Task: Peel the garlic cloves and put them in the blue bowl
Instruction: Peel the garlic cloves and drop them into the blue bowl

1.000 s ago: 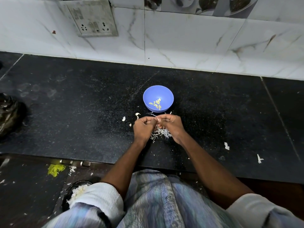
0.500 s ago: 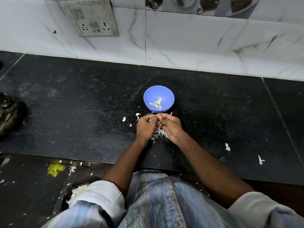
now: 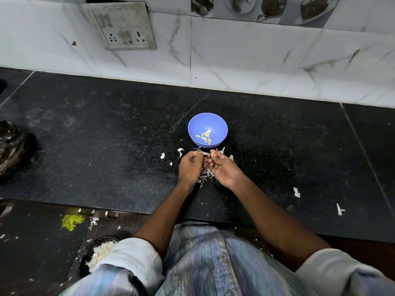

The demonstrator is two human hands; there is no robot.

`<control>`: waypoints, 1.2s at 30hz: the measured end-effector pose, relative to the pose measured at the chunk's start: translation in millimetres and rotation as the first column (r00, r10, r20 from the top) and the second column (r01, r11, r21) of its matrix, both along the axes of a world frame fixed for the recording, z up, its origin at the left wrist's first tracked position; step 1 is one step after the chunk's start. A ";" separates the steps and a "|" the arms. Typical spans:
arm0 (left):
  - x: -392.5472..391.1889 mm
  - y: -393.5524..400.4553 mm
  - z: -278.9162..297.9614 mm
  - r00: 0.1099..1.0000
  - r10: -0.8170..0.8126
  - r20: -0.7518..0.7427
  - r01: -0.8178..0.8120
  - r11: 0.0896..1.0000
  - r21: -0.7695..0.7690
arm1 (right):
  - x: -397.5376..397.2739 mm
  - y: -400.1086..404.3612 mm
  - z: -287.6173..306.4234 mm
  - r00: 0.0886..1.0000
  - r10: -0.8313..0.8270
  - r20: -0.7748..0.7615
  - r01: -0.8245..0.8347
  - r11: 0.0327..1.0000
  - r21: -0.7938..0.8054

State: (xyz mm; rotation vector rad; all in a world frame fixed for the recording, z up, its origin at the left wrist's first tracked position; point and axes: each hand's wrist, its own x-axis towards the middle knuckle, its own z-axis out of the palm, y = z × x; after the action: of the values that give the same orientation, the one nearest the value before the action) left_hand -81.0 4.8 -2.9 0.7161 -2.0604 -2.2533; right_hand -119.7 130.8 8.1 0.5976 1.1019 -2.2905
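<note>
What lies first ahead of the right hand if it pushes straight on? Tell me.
Judging from this view, the right hand points up-left toward the blue bowl; its near rim would probably come first, though depth is unclear.

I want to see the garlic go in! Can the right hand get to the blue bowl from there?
Probably yes. The right hand sits just in front of the blue bowl, nothing stands between them, and the bowl's top is open. It is pinching a garlic clove.

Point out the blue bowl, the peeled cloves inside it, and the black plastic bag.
blue bowl (image 3: pixel 215 122): head view, bare inner wall at the far side.
peeled cloves (image 3: pixel 205 136): head view, middle of the heap.
black plastic bag (image 3: pixel 12 148): head view, crumpled middle, left edge of the counter.
</note>
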 end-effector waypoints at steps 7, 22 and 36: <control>3.3 -5.6 1.6 0.996 0.021 -0.083 -0.039 0.976 -0.212 | 2.4 2.1 7.2 0.998 0.057 -0.034 -0.053 0.992 0.114; 8.8 -2.7 14.8 0.970 -0.108 -0.217 -0.023 0.851 -0.525 | 2.0 7.4 16.2 0.979 0.114 -0.169 -0.056 0.948 0.315; 9.1 -0.3 21.3 0.974 -0.090 -0.206 -0.016 0.885 -0.466 | 1.0 5.0 17.0 0.989 0.063 -0.135 -0.033 0.977 0.213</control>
State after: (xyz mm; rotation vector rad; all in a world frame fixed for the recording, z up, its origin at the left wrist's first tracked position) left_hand -71.9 4.5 18.4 0.3712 -2.3701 -1.6423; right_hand -118.8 135.8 25.1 0.4869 1.4238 -2.2190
